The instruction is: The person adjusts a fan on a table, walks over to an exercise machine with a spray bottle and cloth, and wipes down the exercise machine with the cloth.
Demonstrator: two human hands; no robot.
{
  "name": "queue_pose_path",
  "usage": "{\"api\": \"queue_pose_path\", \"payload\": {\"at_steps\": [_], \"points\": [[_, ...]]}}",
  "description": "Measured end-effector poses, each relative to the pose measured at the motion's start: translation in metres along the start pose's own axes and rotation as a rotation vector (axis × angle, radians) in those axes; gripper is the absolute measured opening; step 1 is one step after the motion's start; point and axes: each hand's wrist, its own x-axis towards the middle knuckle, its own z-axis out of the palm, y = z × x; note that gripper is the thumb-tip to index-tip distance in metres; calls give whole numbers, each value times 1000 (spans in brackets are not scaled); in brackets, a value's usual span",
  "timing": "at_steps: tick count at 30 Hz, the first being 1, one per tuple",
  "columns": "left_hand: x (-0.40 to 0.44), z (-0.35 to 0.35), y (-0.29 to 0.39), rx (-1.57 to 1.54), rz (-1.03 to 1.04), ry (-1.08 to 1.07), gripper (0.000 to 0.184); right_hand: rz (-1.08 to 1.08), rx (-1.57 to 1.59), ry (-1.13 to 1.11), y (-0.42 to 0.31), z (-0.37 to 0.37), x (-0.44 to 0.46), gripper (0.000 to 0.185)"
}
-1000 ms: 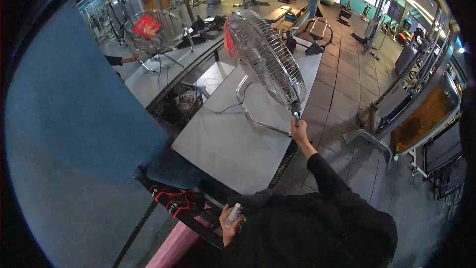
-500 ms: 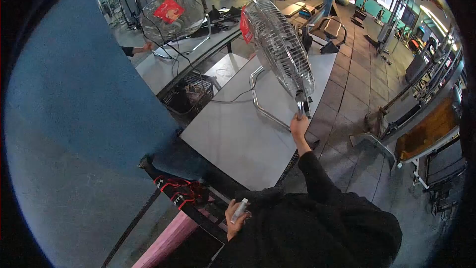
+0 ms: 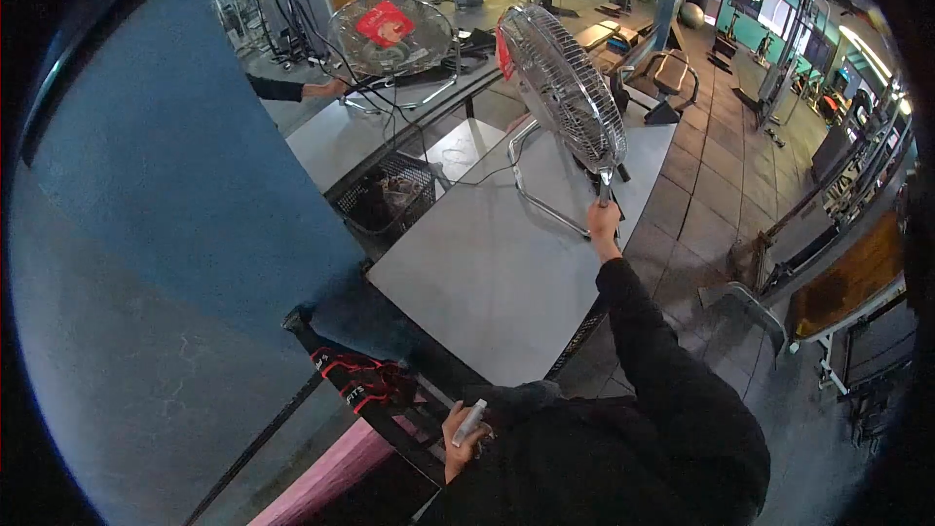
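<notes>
A metal fan [image 3: 565, 88] with a wire cage and a red centre label stands on a grey-white table [image 3: 477, 273]. My right hand [image 3: 605, 221] is closed around its chrome stand at the lower side of the cage. Low in the view, my left hand [image 3: 458, 436] holds a small pale bottle [image 3: 470, 423] near my body. A thin cord runs from the fan across the table's left side. The fan and my right arm also show in the mirror at the upper left.
A black basket [image 3: 390, 197] sits left of the table beside the blue wall [image 3: 185, 156]. At the lower left are a black-and-red strap item [image 3: 365, 382] and a pink roll [image 3: 331, 468]. Gym machines [image 3: 847, 282] stand on the right.
The view has shifted, so the table and fan sit further right in it. The fan's cage has turned slightly. Both hands keep their holds.
</notes>
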Motion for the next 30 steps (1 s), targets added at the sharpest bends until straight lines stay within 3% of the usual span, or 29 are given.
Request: {"api": "queue_pose_path", "payload": {"at_steps": [2,7,9,11,12,15,18,19,21,23,24,26,27,29,30], "points": [[-1,0,-24,-151,8,36,34,-24,31,13,-5,-15,-19,25],[6,-3,-12,-25,31,22,37,74,22,-18,-13,-41,-66,28],[1,2,-4,-36,20,3,38,-46,56,144,-15,-41,-76,25],[-1,13,-4,-55,83,197,40,-17,73,127,-16,-41,-73,23],[-1,10,-10,-51,79,196,40,16,93,113,-19,-41,-73,22],[-2,2,-19,-133,-41,81,40,1,236,32,-22,-46,-72,20],[-5,0,-7,-98,-69,46,40,-92,111,46,5,-19,-53,22],[-6,4,-8,-52,-21,100,39,-10,64,28,2,-13,-47,24],[2,4,-13,-11,41,152,38,-42,69,7,-3,-7,-38,25],[5,-8,-19,96,58,-49,37,-5,100,-5,-8,1,-34,29],[1,-6,-19,98,54,-53,37,0,97,-5,-7,1,-33,29],[-5,5,-18,20,117,189,37,-26,-57,-97,-7,0,-28,30],[-7,2,-21,20,119,189,37,-27,-55,-97,4,2,-24,30],[-8,-10,-31,247,122,50,38,-21,309,-412,38,9,-16,45],[-8,-4,-28,249,123,57,38,-25,313,-416,32,-11,-16,45]]}}
